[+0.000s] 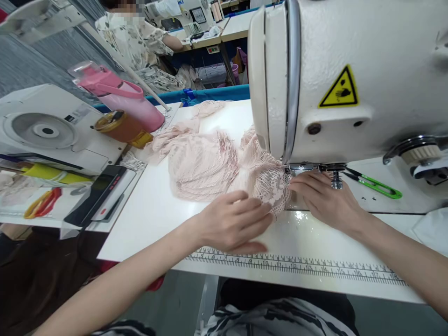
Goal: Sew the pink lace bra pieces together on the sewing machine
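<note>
Pale pink lace fabric (206, 163) lies gathered on the white sewing table, its right end under the presser-foot area of a sewing machine (315, 56). My right hand (325, 198) is beside the needle area, its fingertips closed at the lace's right edge. Loosely bent, my left hand (234, 224) hovers at the lace's near edge, thumb apart from the fingers and nothing visible in its grasp. Whether its fingertips touch the lace is unclear. Green-handled thread snips (374, 184) lie on the machine bed behind my right hand.
A printed ruler strip (294, 266) runs along the table's front edge. At left stand a pink bottle (122, 98), an amber tape roll (122, 128), and a black device (96, 193). Another person (129, 42) sits at a machine farther back.
</note>
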{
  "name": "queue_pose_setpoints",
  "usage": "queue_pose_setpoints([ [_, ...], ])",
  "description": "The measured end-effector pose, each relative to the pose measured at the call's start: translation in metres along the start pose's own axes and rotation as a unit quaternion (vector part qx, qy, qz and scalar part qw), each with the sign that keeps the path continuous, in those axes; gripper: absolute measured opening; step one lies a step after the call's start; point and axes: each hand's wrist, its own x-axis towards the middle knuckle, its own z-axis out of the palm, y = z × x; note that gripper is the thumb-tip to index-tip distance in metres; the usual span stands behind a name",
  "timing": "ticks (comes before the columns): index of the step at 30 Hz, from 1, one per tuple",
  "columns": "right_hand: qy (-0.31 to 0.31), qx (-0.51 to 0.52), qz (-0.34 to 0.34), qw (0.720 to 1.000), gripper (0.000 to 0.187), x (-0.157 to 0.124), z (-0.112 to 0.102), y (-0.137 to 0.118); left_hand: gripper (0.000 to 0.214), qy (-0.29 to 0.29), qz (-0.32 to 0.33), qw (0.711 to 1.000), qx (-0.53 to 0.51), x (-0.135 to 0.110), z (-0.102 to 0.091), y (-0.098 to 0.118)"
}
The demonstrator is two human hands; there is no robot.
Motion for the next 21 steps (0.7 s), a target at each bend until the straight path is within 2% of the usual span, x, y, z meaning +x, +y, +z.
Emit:
queue_pose_setpoints([
  [2,-0.009,0.043,-0.013,0.999,0.037,0.000,0.002,-0.001,0.032,-0.009,0.078,0.996,0.044,-0.016,-0.009,0.005],
  [4,-0.020,0.082,-0.027,0.996,0.039,0.000,0.005,-0.001,0.018,-0.034,0.091,0.993,0.067,-0.028,-0.011,0.013],
  [5,-0.026,0.094,-0.032,0.995,0.039,-0.001,0.005,-0.001,0.015,-0.043,0.073,0.994,0.062,-0.032,-0.010,0.017],
  [6,-0.034,0.102,-0.034,0.994,0.039,-0.001,0.006,-0.001,0.015,-0.039,0.039,0.997,0.048,-0.033,-0.009,0.022],
  [8,-0.054,0.111,-0.037,0.992,0.037,-0.003,0.005,-0.002,0.017,-0.010,-0.079,0.997,-0.014,-0.031,-0.009,0.029],
  [9,-0.063,0.118,-0.037,0.990,0.035,-0.003,0.005,-0.002,0.017,0.009,-0.152,0.987,-0.060,-0.027,-0.010,0.030],
  [11,-0.070,0.129,-0.033,0.989,0.030,-0.003,0.003,-0.003,0.015,0.036,-0.284,0.947,-0.146,-0.017,-0.017,0.030],
  [13,-0.062,0.125,-0.022,0.990,0.020,-0.003,0.002,-0.004,0.017,0.025,-0.347,0.921,-0.175,-0.007,-0.027,0.024],
  [15,-0.046,0.112,-0.014,0.993,0.012,-0.002,0.003,-0.004,0.021,-0.009,-0.337,0.927,-0.163,0.002,-0.032,0.015],
  [17,-0.032,0.108,-0.013,0.994,0.011,-0.002,0.003,-0.004,0.023,-0.058,-0.285,0.946,-0.147,0.009,-0.030,0.006],
  [19,-0.018,0.117,-0.019,0.993,0.011,-0.003,0.004,-0.003,0.028,-0.100,-0.231,0.960,-0.119,0.016,-0.019,-0.001],
  [21,-0.005,0.129,-0.025,0.991,0.012,-0.004,0.004,-0.002,0.017,-0.114,-0.187,0.973,-0.067,0.022,-0.002,-0.005],
])
